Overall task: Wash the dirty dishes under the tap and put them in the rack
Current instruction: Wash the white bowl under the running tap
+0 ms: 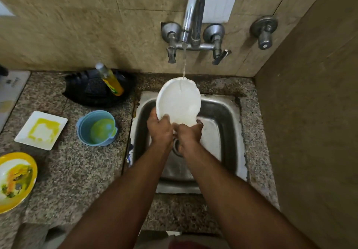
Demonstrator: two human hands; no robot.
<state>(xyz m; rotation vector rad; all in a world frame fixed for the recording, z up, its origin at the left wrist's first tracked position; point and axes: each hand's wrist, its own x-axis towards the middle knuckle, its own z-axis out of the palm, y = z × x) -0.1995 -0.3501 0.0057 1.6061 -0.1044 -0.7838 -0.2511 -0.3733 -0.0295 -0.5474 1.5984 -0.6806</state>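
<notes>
Water runs from the tap (190,16) onto a white plate (178,101) held tilted over the sink (228,116). Left hand (159,130) and right hand (190,132) both grip its lower edge, fingers curled round it. On the bench (77,167) to the left stand a black rack (96,89) holding a yellow bottle (111,80) whose label is unreadable, a blue cup (96,128), a stained square plate (41,129) and a yellow bowl (15,181).

A plate (178,101) is held over the sink (219,113), under the tap (191,16). Left of the sink on the worktop (77,171) stand a cup (96,128), a square dish (41,129) and a bowl (15,181). Behind the cup sits the rack (93,91), with a bottle (110,80) in it.
</notes>
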